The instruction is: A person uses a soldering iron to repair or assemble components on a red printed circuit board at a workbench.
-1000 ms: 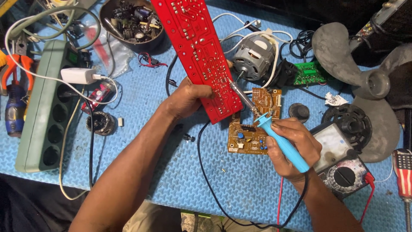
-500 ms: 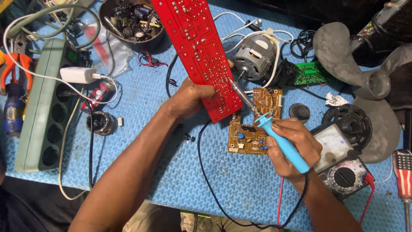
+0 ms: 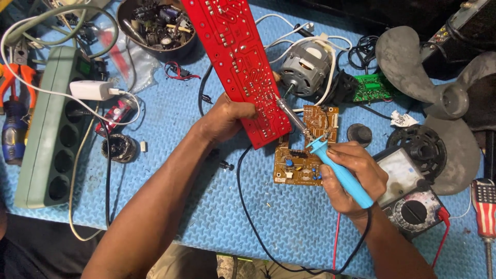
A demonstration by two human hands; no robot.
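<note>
My left hand (image 3: 225, 120) grips the near end of a long red circuit board (image 3: 235, 57), held tilted with its solder side up. My right hand (image 3: 351, 175) holds a blue-handled soldering iron (image 3: 336, 168); its metal tip (image 3: 285, 109) touches the red board's lower right edge. Under the iron, flat on the blue mat, lie a brown circuit board (image 3: 297, 164) and a smaller brown board (image 3: 320, 121) just behind it.
A grey multimeter (image 3: 408, 194) with red and black leads sits at my right wrist. A small motor (image 3: 305, 67), a green board (image 3: 372, 88) and grey fan blades (image 3: 429, 77) lie behind. A green power strip (image 3: 49, 129), a white charger (image 3: 90, 90), pliers (image 3: 15, 82) and a parts bowl (image 3: 155, 23) are at left.
Both hands hold nearly still. The iron's tip stays against the red board's lower edge, with only a slight shift of the view.
</note>
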